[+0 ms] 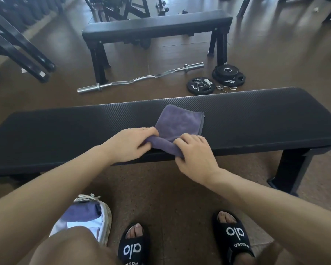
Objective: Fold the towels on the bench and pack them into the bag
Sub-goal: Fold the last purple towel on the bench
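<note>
On the near bench [256, 115] I am counting one purple towel [178, 123], partly folded and lying mid-pad, plus one more purple towel [80, 212] sitting in the single bag [105, 213] on the floor by my left knee. My left hand [130, 144] and right hand [195, 155] are both reaching forward, palms down, each pinching the towel's near folded edge at the pad's front lip. My left forearm is covering much of the bag, so I am not making out its contents beyond that.

Brown gym floor [180, 188]; second black bench [157, 25] behind; curl bar [139, 80], weight plates [216, 80] on floor.
</note>
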Available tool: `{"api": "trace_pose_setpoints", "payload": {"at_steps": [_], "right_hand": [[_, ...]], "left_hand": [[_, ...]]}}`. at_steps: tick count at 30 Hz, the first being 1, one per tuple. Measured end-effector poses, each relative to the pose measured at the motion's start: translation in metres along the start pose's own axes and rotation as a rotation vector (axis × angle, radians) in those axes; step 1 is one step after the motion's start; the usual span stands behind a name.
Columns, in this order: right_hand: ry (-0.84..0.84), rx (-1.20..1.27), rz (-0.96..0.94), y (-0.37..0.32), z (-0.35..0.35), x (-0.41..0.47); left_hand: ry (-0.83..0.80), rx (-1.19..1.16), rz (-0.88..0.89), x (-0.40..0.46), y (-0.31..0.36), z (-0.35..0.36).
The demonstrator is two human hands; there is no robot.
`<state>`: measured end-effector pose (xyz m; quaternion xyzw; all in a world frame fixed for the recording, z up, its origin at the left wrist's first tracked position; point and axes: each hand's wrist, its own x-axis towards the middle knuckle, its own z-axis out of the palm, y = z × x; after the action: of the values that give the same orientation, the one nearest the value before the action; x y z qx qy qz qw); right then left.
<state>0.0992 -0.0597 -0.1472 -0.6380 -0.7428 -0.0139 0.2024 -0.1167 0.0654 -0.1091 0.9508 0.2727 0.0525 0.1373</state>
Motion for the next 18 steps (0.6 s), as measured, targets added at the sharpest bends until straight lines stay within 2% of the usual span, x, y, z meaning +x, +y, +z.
{"api": "trace_pose_setpoints", "payload": {"at_steps": [4, 7, 12, 18], "right_hand": [[-0.166, 0.484, 0.339, 0.018, -0.022, 0.013], [-0.196, 0.614, 0.446, 0.031, -0.033, 0.019], [-0.222, 0.601, 0.595, 0.039, -0.029, 0.027], [-0.214, 0.464, 0.651, 0.037, -0.024, 0.031]], "left_hand": [[0.048, -0.386, -0.229, 0.013, 0.003, 0.000], [0.046, -0.434, -0.359, 0.021, 0.002, 0.006], [0.090, -0.488, -0.453, 0.026, -0.002, 0.018], [0.154, -0.414, -0.436, 0.038, -0.003, 0.027]]}}
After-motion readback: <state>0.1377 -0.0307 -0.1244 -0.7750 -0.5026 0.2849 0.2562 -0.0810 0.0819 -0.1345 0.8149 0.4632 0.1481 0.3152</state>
